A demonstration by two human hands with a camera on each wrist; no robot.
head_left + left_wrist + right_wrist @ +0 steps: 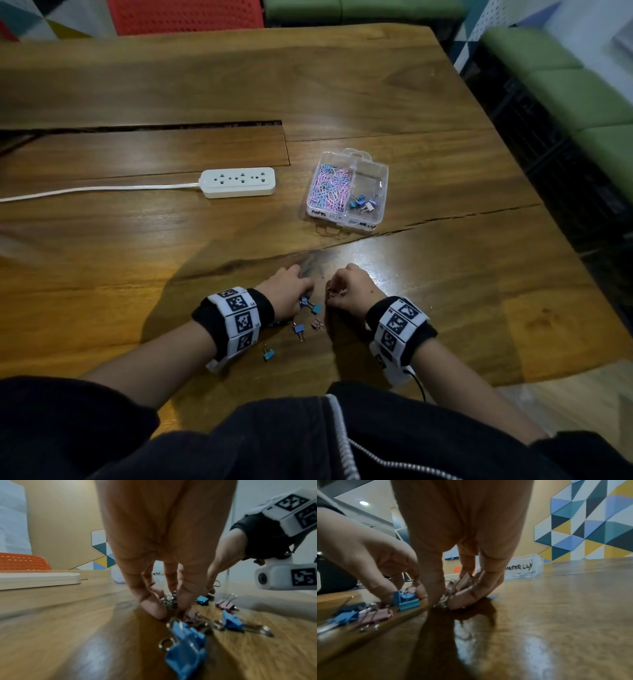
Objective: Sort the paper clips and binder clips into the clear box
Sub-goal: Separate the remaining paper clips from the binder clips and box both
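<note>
The clear box (376,178) stands mid-table; its left compartment is full of pastel paper clips (330,186) and its right one holds a few binder clips (361,204). Close to me, my left hand (305,298) pinches a small bunch of binder clips (169,601) against the table. Just to its right, my right hand (330,296) curls round pink binder clips (464,582) with steel handles. Loose blue binder clips (299,329) and a pink one (318,323) lie below the hands, with another blue clip (269,353) nearer me.
A white power strip (238,182) with its cord lies left of the box. A crack (445,219) runs across the wooden table (137,260) between the box and my hands. The table's edge falls away on the right, with green seats (565,85) beyond.
</note>
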